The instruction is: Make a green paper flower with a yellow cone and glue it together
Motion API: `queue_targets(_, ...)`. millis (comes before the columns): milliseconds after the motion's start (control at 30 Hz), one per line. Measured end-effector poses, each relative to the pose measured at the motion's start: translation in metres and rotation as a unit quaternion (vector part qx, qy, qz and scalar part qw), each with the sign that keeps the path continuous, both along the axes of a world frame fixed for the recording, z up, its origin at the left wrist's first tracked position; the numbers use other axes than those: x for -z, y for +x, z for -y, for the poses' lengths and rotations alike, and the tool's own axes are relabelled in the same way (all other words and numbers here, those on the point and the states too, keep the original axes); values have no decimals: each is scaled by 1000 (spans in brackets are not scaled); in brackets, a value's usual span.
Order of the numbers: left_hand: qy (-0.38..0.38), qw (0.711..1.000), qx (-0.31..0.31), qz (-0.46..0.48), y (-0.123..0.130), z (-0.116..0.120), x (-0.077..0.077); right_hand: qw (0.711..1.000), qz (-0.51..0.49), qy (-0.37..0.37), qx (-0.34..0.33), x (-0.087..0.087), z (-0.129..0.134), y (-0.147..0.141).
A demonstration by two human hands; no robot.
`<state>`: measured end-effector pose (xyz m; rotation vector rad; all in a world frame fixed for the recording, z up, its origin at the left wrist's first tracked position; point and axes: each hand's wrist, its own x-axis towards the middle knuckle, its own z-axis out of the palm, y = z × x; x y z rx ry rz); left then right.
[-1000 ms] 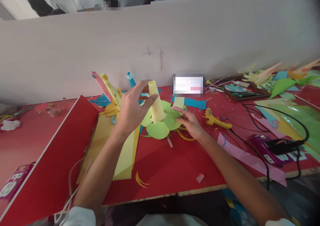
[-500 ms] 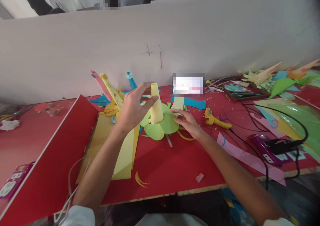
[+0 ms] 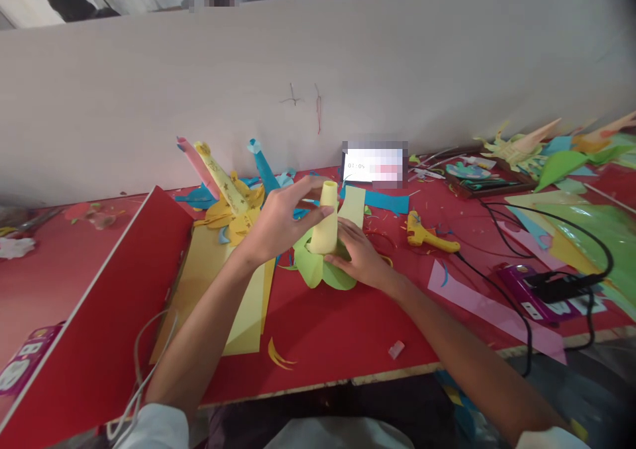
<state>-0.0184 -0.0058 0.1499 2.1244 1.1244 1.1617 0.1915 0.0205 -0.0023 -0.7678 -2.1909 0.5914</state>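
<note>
Red worktable [image 3: 322,330], littered with paper offcuts. At frame centre, left hand [image 3: 278,227] grips the yellow paper cone [image 3: 325,220]; right hand [image 3: 360,257] presses green petals [image 3: 318,270] around its base. Assembly appears partly complete.

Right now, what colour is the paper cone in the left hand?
Pale yellow; the paper cone rises from light green petals, gripped by the left hand. Head view.

Cone tilted, right hand closed in on petals

I noted the yellow paper cone [image 3: 325,220] leaned rightward in my left hand [image 3: 278,227]; my right hand [image 3: 360,258] moved from the outer edge onto the green petals [image 3: 318,271], which folded upward at the cone's base.
</note>
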Motion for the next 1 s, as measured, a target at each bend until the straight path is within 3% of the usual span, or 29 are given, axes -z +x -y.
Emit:
queue_targets(233, -3, 999, 1, -33, 0, -3, 7, 998, 52, -18, 13, 23, -16, 5)
queue_targets(400, 21, 998, -51, 29, -7, -4, 3, 999, 9, -30, 29, 20, -17, 8)
queue_targets(500, 56, 993, -87, 60, -12, -6, 0, 994, -63, -75, 37, 14, -15, 7)
queue_targets(667, 102, 983, -129, 88, -15, -8, -3, 953, -215, -179, 115, 9, -13, 5)
queue_targets(833, 137, 972, -163, 98, -10, -3, -5, 911, -290, -232, 180, 7, -14, 6)
queue_targets(1000, 156, 966, -183, 92, -6, 1, -5, 868, -372, -310, 108, -3, -12, 4)
